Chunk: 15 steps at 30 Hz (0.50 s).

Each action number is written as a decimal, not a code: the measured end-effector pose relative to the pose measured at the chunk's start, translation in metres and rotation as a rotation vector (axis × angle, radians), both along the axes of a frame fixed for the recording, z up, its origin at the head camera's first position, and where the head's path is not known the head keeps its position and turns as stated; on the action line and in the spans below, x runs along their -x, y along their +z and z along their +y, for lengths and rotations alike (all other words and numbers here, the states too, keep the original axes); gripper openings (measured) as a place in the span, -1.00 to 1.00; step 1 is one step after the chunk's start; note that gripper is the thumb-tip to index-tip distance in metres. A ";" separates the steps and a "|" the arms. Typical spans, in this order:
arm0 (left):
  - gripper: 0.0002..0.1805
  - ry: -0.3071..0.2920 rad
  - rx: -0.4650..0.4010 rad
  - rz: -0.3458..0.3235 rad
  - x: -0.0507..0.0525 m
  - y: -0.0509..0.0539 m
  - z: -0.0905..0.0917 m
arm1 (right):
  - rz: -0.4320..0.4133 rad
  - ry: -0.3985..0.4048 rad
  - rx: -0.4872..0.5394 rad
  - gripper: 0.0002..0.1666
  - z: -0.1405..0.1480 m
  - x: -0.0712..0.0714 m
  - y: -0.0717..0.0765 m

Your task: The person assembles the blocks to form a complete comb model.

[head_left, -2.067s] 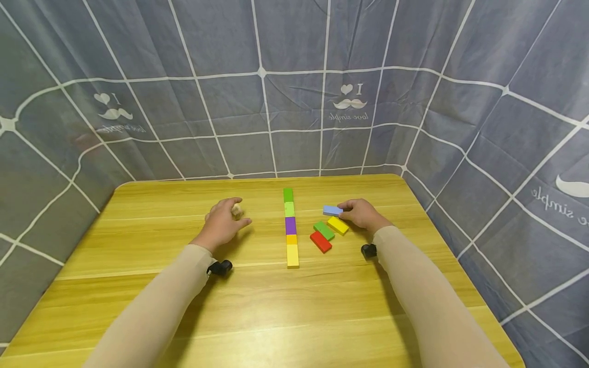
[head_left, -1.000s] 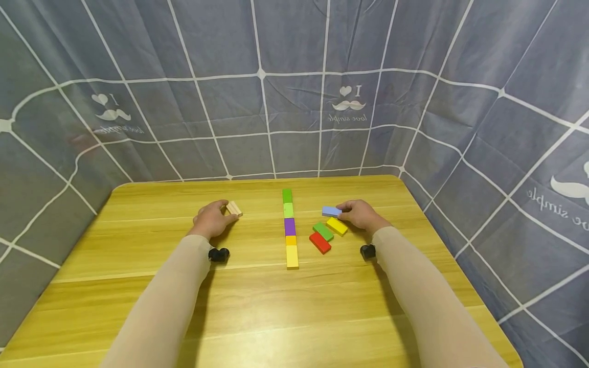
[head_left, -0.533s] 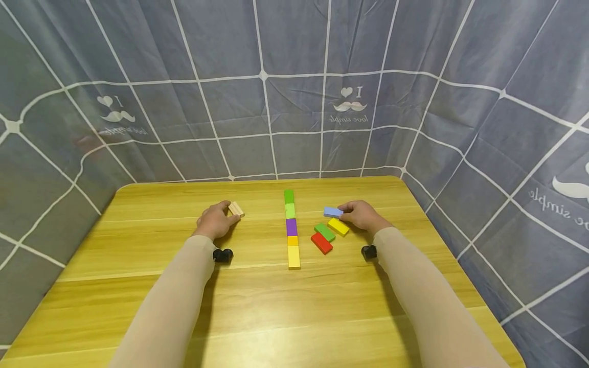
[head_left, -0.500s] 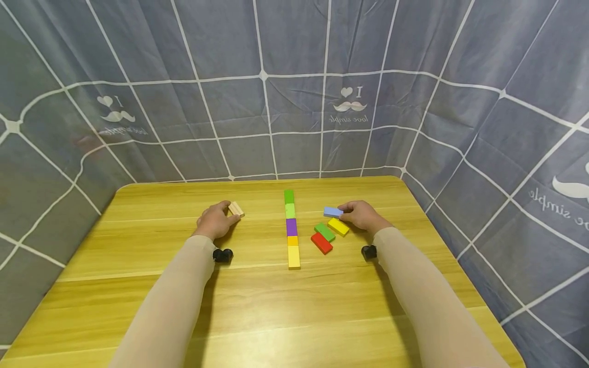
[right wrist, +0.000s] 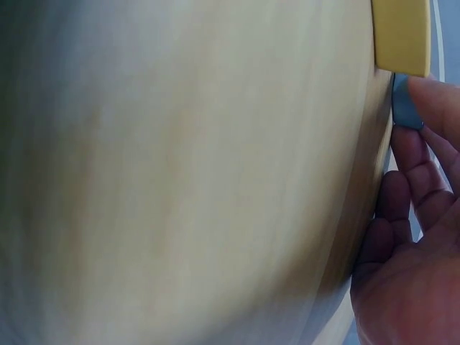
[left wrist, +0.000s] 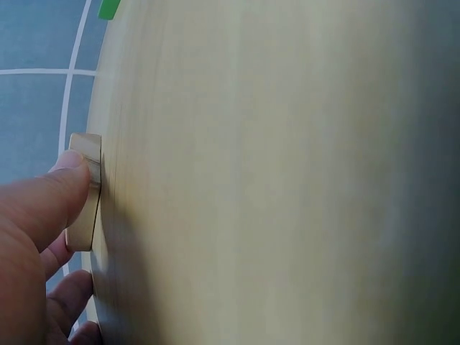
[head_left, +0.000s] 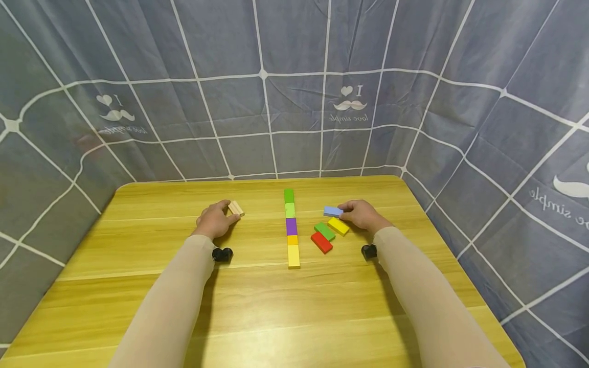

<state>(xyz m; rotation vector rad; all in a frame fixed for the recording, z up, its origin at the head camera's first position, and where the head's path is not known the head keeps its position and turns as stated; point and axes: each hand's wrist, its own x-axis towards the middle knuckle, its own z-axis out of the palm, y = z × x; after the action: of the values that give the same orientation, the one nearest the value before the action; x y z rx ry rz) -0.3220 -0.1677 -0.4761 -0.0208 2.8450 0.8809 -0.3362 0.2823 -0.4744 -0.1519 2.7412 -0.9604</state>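
In the head view my left hand point(head_left: 213, 221) pinches a pale wooden block point(head_left: 236, 208) with a lengthwise groove or seam, left of the middle. The left wrist view shows the thumb on that wooden block point(left wrist: 85, 194), with fingers behind it. My right hand point(head_left: 362, 214) holds the near end of a light blue block point(head_left: 332, 211) between thumb and fingers. Closer to me than the blue block lie a yellow block point(head_left: 338, 226), a green block point(head_left: 324, 231) and a red block point(head_left: 321, 243). In the right wrist view, the yellow block point(right wrist: 402, 36) partly covers the blue one point(right wrist: 407, 104).
Between the hands runs a straight row of blocks: dark green point(head_left: 289, 195), light green point(head_left: 289, 210), purple point(head_left: 291, 226), orange point(head_left: 292, 239) and pale yellow point(head_left: 293, 256). The wooden table point(head_left: 257, 317) ends at a grey checked curtain point(head_left: 294, 112) behind and at the sides.
Since the oldest frame my left hand has shifted left and lowered, and the wooden block now shows more fully, lying slanted. In the last half second nothing moves visibly. The right hand stays on the blue block.
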 end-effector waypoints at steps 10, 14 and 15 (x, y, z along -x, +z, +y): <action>-0.19 0.002 -0.010 0.004 -0.001 -0.001 0.000 | -0.002 0.007 0.003 -0.49 -0.001 -0.001 0.001; -0.18 -0.002 -0.012 0.008 0.000 -0.002 -0.001 | -0.007 -0.001 0.005 -0.49 -0.002 -0.005 0.003; -0.18 -0.004 -0.012 0.010 0.000 -0.002 -0.001 | -0.007 -0.002 0.006 -0.49 -0.001 -0.005 0.003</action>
<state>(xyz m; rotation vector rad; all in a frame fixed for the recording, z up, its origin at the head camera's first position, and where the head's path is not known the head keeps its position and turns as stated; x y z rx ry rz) -0.3217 -0.1684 -0.4781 -0.0096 2.8480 0.8998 -0.3309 0.2808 -0.4712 -0.1461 2.7329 -0.9674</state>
